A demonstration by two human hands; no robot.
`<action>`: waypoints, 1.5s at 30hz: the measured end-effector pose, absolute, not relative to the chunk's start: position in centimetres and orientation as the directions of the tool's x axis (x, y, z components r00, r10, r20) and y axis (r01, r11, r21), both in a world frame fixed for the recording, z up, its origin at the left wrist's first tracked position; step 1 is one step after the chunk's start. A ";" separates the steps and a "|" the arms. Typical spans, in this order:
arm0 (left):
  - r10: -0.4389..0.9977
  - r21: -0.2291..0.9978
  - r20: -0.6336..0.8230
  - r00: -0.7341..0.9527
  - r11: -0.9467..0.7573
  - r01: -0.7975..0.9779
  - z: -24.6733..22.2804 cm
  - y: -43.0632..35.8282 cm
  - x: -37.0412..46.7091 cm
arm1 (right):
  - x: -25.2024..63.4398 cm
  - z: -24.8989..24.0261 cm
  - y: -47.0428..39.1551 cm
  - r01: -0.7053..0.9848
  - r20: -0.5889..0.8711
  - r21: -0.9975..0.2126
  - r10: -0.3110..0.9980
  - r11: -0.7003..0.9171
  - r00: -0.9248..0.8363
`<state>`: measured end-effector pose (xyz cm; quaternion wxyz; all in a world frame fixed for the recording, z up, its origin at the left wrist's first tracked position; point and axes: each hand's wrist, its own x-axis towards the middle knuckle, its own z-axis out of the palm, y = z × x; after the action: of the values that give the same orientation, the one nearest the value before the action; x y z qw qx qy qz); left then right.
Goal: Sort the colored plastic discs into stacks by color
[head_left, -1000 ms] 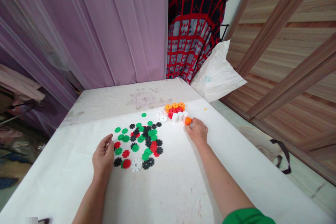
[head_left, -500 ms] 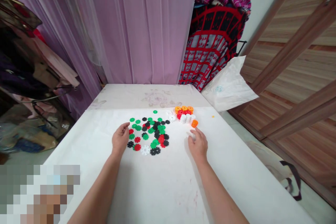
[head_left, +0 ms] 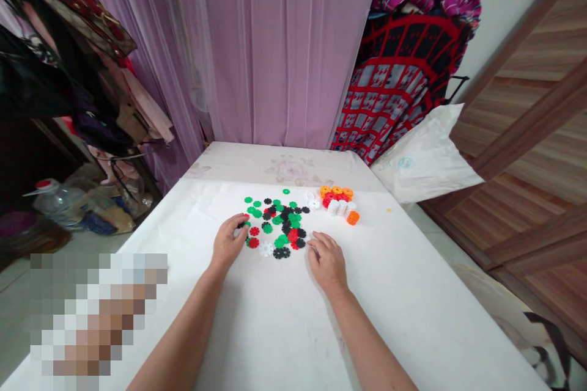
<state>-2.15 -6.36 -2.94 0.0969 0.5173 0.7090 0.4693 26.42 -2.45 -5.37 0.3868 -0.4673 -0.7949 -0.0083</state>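
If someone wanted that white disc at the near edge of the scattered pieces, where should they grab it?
Take the white disc by its notched rim, probably at the near edge, coming from the person's side. It looks flat on the tablecloth, so the thin rim seems the easiest grip; black discs at its right and a red disc at its left crowd the sides.

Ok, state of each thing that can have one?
Green, black, red notched plastic discs: loose, scattered, some overlapping
Orange, red, white plastic disc stacks: grouped in rows
Short orange plastic cylinder: set down, unheld
Left bare hand: curled at the discs, contact unclear
Right bare hand: bent fingers, apparently empty
Clear plastic bottle: red cap on
Lilac fabric curtain: hanging
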 end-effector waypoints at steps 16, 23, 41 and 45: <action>0.972 0.418 0.229 0.048 -0.143 0.897 -2.6 -8.5 -0.5 | 26.7 -5.7 -1.8 0.668 0.626 -0.506 0.765 0.545 -0.150; 0.954 0.527 0.300 0.027 -0.189 0.828 -1.7 -7.7 1.3 | 26.5 -4.0 -2.2 0.528 0.456 -0.750 0.890 0.397 -0.020; 0.885 0.479 0.443 0.144 -0.370 0.796 -2.0 -5.0 5.8 | 25.2 -1.9 -2.1 0.339 0.123 -0.923 0.974 0.183 -0.192; 0.851 0.533 0.521 -0.064 -0.266 0.803 -2.4 -4.7 4.2 | 27.0 -1.5 -1.6 0.487 0.344 -0.825 0.938 0.286 0.032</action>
<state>4.15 -4.66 -2.35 0.0294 0.6835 0.6051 0.4073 27.00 -1.62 -1.53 0.4664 -0.5464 -0.6522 0.2420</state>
